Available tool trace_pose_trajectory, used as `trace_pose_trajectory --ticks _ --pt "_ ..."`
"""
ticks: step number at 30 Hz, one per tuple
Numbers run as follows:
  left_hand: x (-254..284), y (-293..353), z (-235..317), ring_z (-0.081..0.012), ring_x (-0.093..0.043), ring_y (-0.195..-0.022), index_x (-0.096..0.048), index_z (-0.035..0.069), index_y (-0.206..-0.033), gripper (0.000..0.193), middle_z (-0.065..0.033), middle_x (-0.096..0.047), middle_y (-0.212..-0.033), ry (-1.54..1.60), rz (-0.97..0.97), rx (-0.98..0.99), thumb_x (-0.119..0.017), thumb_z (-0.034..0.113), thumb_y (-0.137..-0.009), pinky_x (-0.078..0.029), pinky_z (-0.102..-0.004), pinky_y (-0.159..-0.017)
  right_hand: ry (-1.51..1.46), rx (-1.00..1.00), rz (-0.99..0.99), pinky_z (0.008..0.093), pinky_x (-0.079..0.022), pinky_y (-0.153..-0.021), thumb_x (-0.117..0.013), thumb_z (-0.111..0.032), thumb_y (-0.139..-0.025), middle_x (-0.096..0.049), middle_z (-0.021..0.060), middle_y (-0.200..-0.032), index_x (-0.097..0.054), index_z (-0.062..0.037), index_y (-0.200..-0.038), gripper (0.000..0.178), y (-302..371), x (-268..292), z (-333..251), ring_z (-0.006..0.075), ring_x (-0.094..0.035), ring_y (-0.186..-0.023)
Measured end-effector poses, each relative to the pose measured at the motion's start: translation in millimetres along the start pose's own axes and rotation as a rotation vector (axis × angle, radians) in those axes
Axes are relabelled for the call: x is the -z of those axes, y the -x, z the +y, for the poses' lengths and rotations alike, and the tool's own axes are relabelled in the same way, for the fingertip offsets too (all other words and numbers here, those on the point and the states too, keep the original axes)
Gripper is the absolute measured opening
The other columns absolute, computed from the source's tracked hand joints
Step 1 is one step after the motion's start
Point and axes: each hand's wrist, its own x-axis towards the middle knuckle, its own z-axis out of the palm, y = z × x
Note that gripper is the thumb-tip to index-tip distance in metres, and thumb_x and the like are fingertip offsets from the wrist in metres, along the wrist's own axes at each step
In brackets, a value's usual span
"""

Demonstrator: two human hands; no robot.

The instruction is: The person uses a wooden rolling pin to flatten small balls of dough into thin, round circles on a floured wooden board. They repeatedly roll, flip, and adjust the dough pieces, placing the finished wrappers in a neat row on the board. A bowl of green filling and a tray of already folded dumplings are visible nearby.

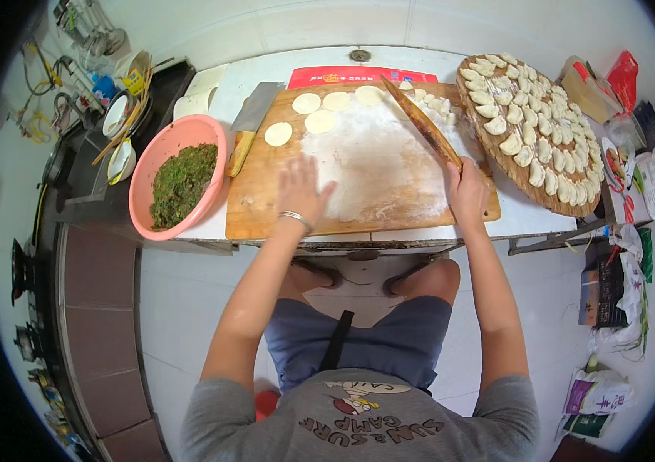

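While the rolling pin (423, 123) sits in the right grip (466, 187), the left grip (302, 187) is spread flat

Because the pin looks like solid wood, it should handle as stiff and fairly light, perhaps slick where flour dusts it. It slants over the right part of the cutting board (254, 206), its far tip crossing the red card (319, 76) at the back and its near end closed in the right grip. That end suits steering; a second hold towards the tip would steady it. The left grip is open, palm down over the margin of the flour (370, 165); it is blurred, so I cannot say whether it touches the wood or hovers just above.

The dough rounds (319, 122) towards the back left of the board should be soft and easily stretched, best lifted by an edge. The dough pieces (437, 103) beyond are partly hidden behind the pin.

Further out, a cleaver (258, 106) lies across the board's left edge, just beside a pink bowl (221, 162) of green filling (183, 185). To the right is a round board (494, 144) crowded with dumplings (537, 142), likely heavy and best carried two-handed. The white worktop (524, 221) is mostly covered, and the clutter beyond bends into the dark lens rim.
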Motion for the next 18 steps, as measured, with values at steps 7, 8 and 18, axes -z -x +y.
trace_pose_trajectory --ticks 7,8,18 --pt "21 -36 43 -0.0435 -0.021 -0.146 -0.031 0.002 -0.151 0.074 -0.0241 -0.024 -0.159 0.020 0.077 -0.163 -0.047 0.050 -0.097 -0.019 -0.0518 -0.119 -0.012 -0.050 0.252 0.0454 -0.050 -0.069 -0.059 -0.034 -0.097 -0.067 0.0170 -0.094 -0.061 -0.0042 -0.110 0.033 3 1 -1 0.0369 -0.065 -0.085" --pt "18 -43 62 -0.0440 -0.023 -0.145 -0.033 0.001 -0.151 0.074 -0.0243 -0.026 -0.158 0.067 0.046 -0.254 -0.048 0.049 -0.097 -0.020 -0.0520 -0.119 -0.017 -0.050 0.276 0.0453 -0.050 -0.068 -0.059 -0.034 -0.097 -0.067 0.0169 -0.094 -0.061 -0.0041 -0.110 0.033 4 1 -1 0.0370 -0.064 -0.085" --pt "-33 -121 204 -0.0334 -0.054 -0.119 -0.063 0.009 -0.119 0.036 -0.0145 -0.060 -0.125 0.408 0.206 -0.811 -0.064 0.018 -0.084 -0.046 -0.0434 -0.101 -0.098 0.010 0.441 0.0440 -0.048 -0.068 -0.057 -0.035 -0.098 -0.063 0.0148 -0.092 -0.060 -0.0040 -0.114 0.035 9 0 3 0.0366 -0.062 -0.083"
